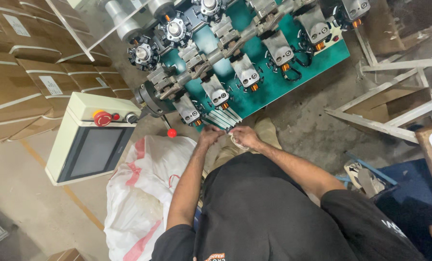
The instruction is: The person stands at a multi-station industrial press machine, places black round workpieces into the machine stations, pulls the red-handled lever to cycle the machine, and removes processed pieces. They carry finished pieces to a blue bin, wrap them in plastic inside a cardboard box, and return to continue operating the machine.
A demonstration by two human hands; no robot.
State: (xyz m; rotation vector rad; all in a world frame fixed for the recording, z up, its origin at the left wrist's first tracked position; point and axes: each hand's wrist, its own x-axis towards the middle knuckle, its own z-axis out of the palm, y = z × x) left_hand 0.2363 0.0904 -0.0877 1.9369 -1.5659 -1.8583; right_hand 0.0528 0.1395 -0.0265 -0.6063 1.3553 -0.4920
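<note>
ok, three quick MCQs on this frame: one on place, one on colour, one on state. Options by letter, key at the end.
1. Where is the control box with the screen?
A. To the person's left, beside the machine
B. On the stacked cartons
C. Behind the wooden frame on the right

2. What colour is the machine's base plate?
A. Yellow
B. Teal green
C. Red

3. What are the two hands doing?
A. Resting apart on the white sack
B. Pressing the red button
C. Held close together at the machine's near edge

Key:
1 A: the control box stands left of the left hand.
2 B: the base plate is teal green under the grey fixtures.
3 C: the left hand and right hand meet over a small pale piece; the fingers hide what it is.
</note>
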